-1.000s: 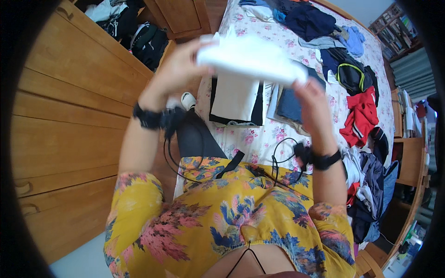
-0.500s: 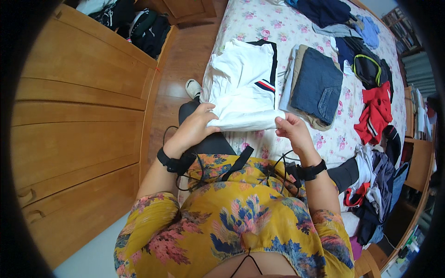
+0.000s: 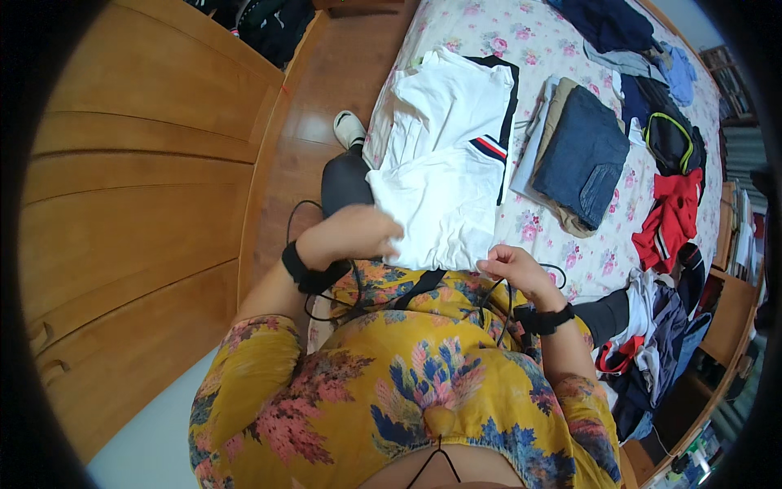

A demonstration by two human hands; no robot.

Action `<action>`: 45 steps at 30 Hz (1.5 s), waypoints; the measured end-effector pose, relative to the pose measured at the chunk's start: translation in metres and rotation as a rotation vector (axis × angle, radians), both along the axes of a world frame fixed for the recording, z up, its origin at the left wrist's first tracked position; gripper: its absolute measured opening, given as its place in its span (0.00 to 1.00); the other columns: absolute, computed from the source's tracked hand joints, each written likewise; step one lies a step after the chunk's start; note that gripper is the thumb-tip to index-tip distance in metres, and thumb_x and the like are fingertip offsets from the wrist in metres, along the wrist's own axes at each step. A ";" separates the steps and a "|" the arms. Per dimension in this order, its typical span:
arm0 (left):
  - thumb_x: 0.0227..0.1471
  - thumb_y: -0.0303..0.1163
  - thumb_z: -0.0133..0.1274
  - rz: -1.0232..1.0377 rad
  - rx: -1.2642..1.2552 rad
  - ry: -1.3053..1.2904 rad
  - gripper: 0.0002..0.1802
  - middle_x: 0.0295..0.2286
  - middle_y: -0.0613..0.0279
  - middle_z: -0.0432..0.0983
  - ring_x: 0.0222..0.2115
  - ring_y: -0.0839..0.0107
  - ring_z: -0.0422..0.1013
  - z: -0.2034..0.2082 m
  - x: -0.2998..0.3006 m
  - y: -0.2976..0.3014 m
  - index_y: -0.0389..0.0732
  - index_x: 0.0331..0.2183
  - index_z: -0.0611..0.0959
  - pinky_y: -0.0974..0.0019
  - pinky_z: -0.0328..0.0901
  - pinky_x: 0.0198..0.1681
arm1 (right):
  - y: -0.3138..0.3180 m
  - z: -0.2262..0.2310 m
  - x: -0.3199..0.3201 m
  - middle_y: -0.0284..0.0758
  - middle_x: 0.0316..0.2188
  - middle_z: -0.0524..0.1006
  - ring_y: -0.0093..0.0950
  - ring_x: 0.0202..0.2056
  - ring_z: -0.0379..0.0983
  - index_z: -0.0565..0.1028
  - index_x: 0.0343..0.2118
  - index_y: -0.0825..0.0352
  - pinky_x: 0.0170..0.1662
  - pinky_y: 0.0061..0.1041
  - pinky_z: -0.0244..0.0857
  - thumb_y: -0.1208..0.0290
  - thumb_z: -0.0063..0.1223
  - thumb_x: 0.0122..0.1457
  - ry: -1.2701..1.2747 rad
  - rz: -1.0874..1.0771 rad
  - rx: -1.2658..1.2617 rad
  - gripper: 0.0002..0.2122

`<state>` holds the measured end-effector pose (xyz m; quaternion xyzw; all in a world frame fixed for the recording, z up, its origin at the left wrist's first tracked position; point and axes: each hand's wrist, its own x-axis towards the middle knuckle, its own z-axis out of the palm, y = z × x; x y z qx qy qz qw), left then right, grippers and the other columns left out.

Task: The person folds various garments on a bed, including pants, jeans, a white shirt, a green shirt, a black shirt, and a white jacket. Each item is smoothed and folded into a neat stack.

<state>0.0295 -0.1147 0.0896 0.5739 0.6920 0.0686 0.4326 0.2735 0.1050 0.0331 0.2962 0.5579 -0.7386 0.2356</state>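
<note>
A white shirt (image 3: 444, 196) with a navy, white and red striped band lies on the bed, its near end drawn up to my lap. Part of a black garment (image 3: 513, 90) shows from under its right side. The thumb and fingers of my right hand (image 3: 517, 269) pinch the shirt's near right corner. Over its near left edge is my left hand (image 3: 354, 232), its fingers smeared by motion, so I cannot make out whether they grip the cloth. To the right sits a stack of folded clothes with dark blue jeans (image 3: 582, 155) on top.
The bed has a flowered sheet (image 3: 533, 224). Along its right side lie a red garment (image 3: 672, 216), a black bag-like item with yellow-green trim (image 3: 669, 143) and a heap of loose clothes (image 3: 652, 318). A wooden cabinet (image 3: 147, 204) stands at left. Black cables hang by both wrists.
The shirt's near edge, earlier folded up between both hands, has come down toward my lap and spread flatter. My left hand's pinch on it no longer shows clearly. The view has shifted slightly.
</note>
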 end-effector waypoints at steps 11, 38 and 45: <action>0.49 0.38 0.52 0.742 0.036 0.278 0.15 0.37 0.42 0.75 0.39 0.46 0.72 -0.104 -0.065 0.105 0.36 0.34 0.78 0.51 0.67 0.41 | -0.016 -0.025 -0.008 0.27 0.16 0.70 0.19 0.19 0.70 0.70 0.22 0.66 0.22 0.17 0.60 0.70 0.57 0.56 -0.050 0.083 -0.023 0.10; 0.47 0.37 0.47 0.869 0.112 0.422 0.16 0.29 0.47 0.78 0.32 0.49 0.74 -0.126 -0.095 0.074 0.35 0.26 0.83 0.54 0.69 0.33 | -0.019 -0.050 -0.005 0.29 0.17 0.73 0.21 0.20 0.72 0.70 0.23 0.66 0.23 0.16 0.62 0.71 0.56 0.56 -0.178 -0.017 -0.086 0.09; 0.46 0.28 0.59 1.302 0.589 -0.355 0.18 0.24 0.62 0.75 0.25 0.75 0.70 -0.159 -0.147 0.140 0.32 0.40 0.78 0.69 0.65 0.30 | -0.018 -0.045 -0.006 0.29 0.17 0.71 0.21 0.20 0.73 0.69 0.22 0.66 0.22 0.16 0.62 0.72 0.56 0.56 -0.165 -0.035 -0.109 0.09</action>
